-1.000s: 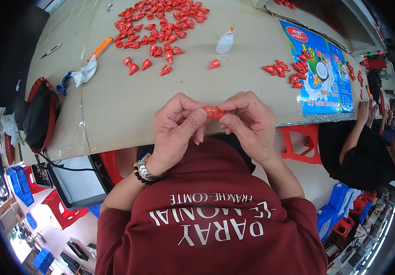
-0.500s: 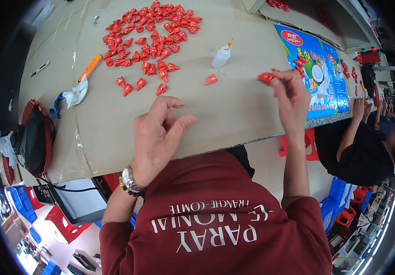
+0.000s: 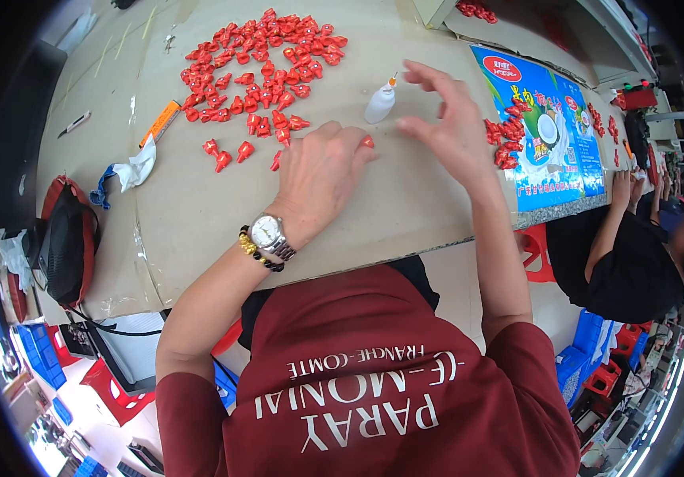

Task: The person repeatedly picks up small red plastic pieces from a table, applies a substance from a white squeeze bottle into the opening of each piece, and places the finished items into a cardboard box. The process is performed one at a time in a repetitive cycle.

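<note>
My left hand (image 3: 322, 175), with a watch and beaded bracelet on its wrist, reaches across the table with its fingers closed at a small red plastic piece (image 3: 367, 141). Most of that piece is hidden by the fingertips. My right hand (image 3: 457, 127) is open, thumb and fingers apart, just right of a white squeeze bottle (image 3: 380, 105) with an orange, needle-like tip. The bottle stands upright, and I see no clear contact with it. A large cluster of similar red pieces (image 3: 266, 71) lies beyond my left hand. Several more red pieces (image 3: 506, 141) are grouped right of my right hand.
A blue printed sheet (image 3: 544, 171) covers the table's right part. On the left lie an orange box (image 3: 159, 123), a crumpled white tissue (image 3: 134, 168), a pen-like cutter (image 3: 74, 125) and a dark bag (image 3: 68, 246). Another person (image 3: 620, 254) sits at the right.
My right hand has let go of its red piece among the right-hand group and moved left to the bottle. My left hand has moved forward and closed at the lone red piece.
</note>
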`<act>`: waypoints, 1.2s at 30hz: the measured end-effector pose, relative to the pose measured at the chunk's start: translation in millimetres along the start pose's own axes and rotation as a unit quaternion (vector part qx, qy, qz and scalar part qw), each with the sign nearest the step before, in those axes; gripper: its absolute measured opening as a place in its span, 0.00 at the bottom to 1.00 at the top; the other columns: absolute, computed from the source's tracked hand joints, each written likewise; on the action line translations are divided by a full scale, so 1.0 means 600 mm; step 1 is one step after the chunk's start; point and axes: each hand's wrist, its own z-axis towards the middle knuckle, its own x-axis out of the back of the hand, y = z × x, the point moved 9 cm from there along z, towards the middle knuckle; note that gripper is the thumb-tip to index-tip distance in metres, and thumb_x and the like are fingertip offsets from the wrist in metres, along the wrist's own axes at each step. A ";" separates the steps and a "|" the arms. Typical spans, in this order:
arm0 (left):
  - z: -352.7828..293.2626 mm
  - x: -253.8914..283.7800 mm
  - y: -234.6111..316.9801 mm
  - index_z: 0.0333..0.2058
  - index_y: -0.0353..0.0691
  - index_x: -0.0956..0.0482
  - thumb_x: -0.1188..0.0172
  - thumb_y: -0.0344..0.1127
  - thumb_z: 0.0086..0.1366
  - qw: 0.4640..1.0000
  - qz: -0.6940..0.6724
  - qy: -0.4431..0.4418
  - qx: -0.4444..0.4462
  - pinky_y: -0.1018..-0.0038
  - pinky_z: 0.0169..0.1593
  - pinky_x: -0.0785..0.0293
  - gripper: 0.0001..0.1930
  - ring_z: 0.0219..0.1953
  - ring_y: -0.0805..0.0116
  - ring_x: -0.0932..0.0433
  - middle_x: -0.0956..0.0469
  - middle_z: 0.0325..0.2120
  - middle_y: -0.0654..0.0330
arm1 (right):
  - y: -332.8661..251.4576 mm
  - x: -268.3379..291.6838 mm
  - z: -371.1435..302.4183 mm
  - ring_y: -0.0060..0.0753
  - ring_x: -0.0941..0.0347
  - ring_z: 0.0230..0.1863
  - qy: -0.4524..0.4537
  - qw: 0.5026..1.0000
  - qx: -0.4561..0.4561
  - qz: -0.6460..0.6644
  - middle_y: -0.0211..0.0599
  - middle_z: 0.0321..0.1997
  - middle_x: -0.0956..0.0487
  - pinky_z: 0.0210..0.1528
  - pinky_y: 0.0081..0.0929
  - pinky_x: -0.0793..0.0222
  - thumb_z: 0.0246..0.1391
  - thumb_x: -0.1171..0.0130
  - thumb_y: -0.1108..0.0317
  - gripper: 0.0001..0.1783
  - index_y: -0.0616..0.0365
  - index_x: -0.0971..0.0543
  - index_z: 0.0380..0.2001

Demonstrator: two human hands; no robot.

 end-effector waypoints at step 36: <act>-0.185 -0.039 -0.046 0.38 0.40 0.30 0.54 0.44 0.70 0.535 -0.811 0.002 0.236 0.83 0.19 0.45 0.13 0.15 0.81 0.40 0.31 0.24 0.66 | -0.144 0.005 -0.138 0.32 0.23 0.32 0.036 0.977 0.145 0.154 0.41 0.34 0.21 0.29 0.22 0.26 0.36 0.40 0.89 0.17 0.62 0.20 0.32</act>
